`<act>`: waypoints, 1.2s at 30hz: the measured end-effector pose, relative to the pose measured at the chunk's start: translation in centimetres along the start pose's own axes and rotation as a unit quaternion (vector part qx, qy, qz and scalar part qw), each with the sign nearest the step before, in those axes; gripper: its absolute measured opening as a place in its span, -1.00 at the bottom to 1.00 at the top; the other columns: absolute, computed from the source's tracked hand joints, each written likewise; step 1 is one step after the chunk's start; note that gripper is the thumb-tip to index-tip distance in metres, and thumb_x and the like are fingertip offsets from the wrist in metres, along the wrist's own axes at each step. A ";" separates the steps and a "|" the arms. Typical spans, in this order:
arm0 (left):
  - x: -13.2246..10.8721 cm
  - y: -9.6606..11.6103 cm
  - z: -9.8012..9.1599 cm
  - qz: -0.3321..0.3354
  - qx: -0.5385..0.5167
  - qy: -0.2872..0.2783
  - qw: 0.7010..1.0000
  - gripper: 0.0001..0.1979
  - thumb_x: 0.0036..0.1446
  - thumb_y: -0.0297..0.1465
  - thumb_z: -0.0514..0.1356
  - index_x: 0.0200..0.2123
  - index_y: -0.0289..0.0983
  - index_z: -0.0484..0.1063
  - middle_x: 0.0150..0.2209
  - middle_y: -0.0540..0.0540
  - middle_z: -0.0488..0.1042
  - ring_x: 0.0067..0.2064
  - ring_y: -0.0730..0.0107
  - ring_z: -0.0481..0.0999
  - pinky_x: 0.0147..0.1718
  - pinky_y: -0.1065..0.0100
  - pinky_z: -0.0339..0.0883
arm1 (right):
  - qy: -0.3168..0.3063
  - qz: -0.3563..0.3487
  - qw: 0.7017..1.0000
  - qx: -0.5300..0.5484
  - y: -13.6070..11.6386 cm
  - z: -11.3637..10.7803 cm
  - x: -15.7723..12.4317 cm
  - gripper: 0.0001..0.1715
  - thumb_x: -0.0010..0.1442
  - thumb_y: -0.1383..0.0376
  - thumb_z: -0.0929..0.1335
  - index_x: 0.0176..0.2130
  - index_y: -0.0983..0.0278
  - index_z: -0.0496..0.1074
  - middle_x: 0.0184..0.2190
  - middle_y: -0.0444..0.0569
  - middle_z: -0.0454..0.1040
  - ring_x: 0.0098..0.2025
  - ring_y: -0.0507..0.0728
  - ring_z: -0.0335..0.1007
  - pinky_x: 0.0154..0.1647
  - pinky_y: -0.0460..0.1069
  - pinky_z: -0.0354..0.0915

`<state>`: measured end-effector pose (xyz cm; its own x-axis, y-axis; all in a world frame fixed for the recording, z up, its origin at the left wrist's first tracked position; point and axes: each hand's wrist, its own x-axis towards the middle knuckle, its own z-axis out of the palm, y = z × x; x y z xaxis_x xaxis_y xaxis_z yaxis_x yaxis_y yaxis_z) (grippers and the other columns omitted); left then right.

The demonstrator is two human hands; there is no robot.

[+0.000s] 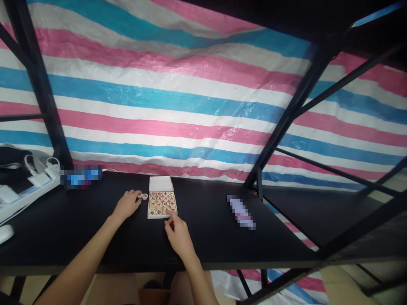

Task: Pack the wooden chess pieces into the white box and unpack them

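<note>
A white box (162, 217) stands on the black table with its lid (160, 184) raised at the back. Rows of round Chinese chess pieces (160, 204) fill it, most with red characters and a couple with black ones at the front left. My left hand (126, 204) rests left of the box, its thumb and forefinger closed around a piece at its fingertips. Beside those fingers lies another loose piece (145, 196) with a red mark. At the box's front right corner, my right hand (178, 234) has its forefinger stretched onto the pieces, thumb apart, gripping nothing visible.
To the right on the black table (203, 245) lies a blurred pale object (241, 212). At the left are a white power strip (28, 197) with plugs, a blurred blue item (83, 176) and a white mouse-like object (5, 233). Black metal posts and striped sheeting enclose the table.
</note>
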<state>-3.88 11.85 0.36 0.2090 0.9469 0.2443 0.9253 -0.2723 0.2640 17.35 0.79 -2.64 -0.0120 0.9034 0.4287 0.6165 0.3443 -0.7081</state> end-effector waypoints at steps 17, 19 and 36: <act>-9.4 6.7 2.9 0.066 -0.268 0.037 0.960 -0.53 0.09 -0.38 0.09 0.11 -0.17 0.25 -0.19 -0.11 0.49 -0.23 0.26 0.47 -0.14 0.24 0.35 | -0.071 -0.027 0.996 0.038 -1.6 -1.2 -0.2 -0.74 0.28 0.26 0.20 -0.18 0.20 0.45 -0.35 -0.09 0.52 -0.29 0.09 0.43 -0.22 -0.07 0.28; -9.4 6.8 3.2 0.086 -0.291 0.048 0.952 -0.55 0.08 -0.40 0.09 0.09 -0.18 0.29 -0.15 -0.13 0.48 -0.21 0.27 0.47 -0.10 0.22 0.34 | -0.079 -0.032 0.996 0.021 -1.5 -1.1 -0.2 -0.78 0.24 0.26 0.25 -0.16 0.20 0.44 -0.36 -0.10 0.51 -0.30 0.09 0.42 -0.22 -0.07 0.28; -9.3 7.4 0.5 0.029 -0.351 -0.028 0.936 -0.74 0.12 -0.28 0.07 -0.25 -0.25 0.48 -0.39 -0.05 0.55 -0.39 0.36 0.48 -0.37 0.41 0.34 | -0.055 -0.004 0.992 0.110 -0.6 -0.7 -0.2 -0.75 0.19 0.32 0.26 -0.13 0.25 0.44 -0.31 -0.06 0.54 -0.26 0.09 0.46 -0.17 -0.05 0.32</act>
<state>1.17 1.14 -0.39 0.2868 0.9295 0.2320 0.4805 -0.3491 0.8045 17.57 0.21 -1.94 -0.1096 0.9189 0.3790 0.4301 0.3876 -0.8153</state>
